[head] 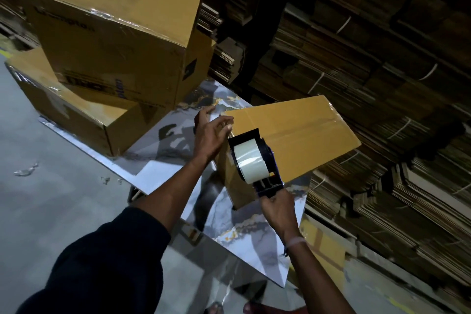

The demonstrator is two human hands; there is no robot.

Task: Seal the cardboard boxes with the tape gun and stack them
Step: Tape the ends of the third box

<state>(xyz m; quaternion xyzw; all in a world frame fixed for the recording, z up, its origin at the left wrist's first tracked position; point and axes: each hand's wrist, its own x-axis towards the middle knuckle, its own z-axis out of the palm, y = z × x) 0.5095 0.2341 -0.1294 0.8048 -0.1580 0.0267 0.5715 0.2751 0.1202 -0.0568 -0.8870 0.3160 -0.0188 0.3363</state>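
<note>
A small brown cardboard box point(300, 132) lies on the marble-patterned table point(163, 160), clear tape running along its top seam. My right hand point(276, 208) grips the handle of a dark tape gun point(257, 160) with a white tape roll, held against the box's near left corner. My left hand point(211, 132) rests on the box's left end with straight fingers. At the back left, one large taped box point(114, 23) sits stacked on another box point(76, 115).
Tall stacks of flattened cardboard bundles point(369, 58) fill the right side and the back. Grey floor point(51, 186) with scraps of tape lies left of the table. Feet in sandals show at the bottom edge.
</note>
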